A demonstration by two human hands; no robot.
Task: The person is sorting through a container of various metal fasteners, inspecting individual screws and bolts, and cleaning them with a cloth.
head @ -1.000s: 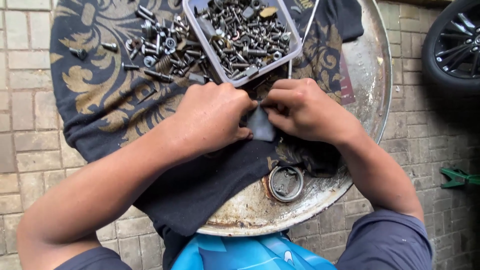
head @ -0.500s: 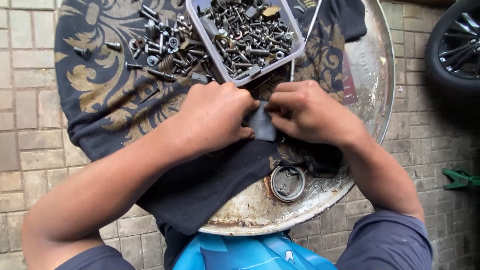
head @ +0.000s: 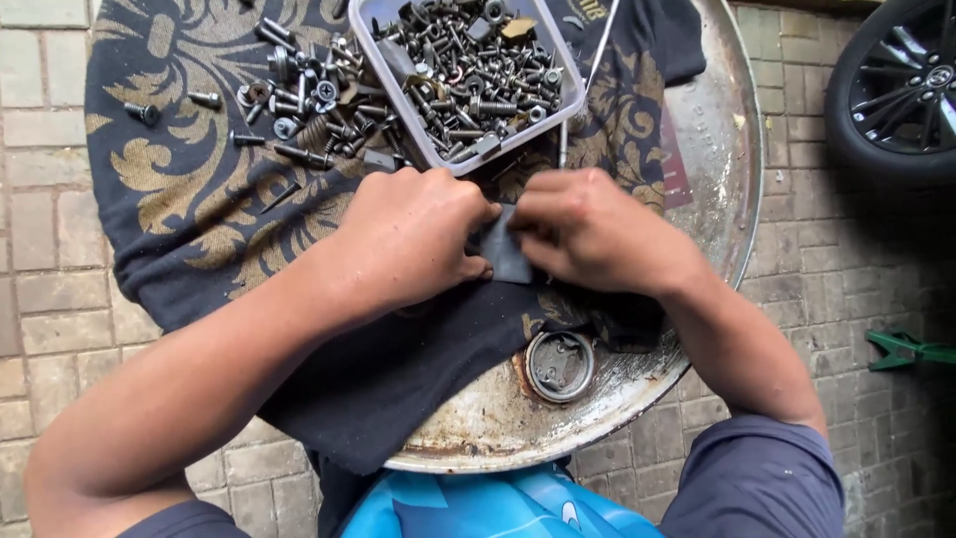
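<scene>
My left hand and my right hand meet over a dark cloth with gold patterns, spread on a round rusty metal lid. Both pinch a small dark flat piece between their fingertips. Just beyond my knuckles stands a clear plastic tub full of screws, bolts and nuts. Several loose bolts and nuts lie on the cloth to the tub's left. What lies under my palms is hidden.
A round cap fitting sits in the lid near its front edge. A thin metal rod leans along the tub's right side. A black car wheel stands at the top right. A green clamp lies on the brick paving.
Both hands stay together on the small dark piece, with only slight finger shifts. The view has drifted a little.
</scene>
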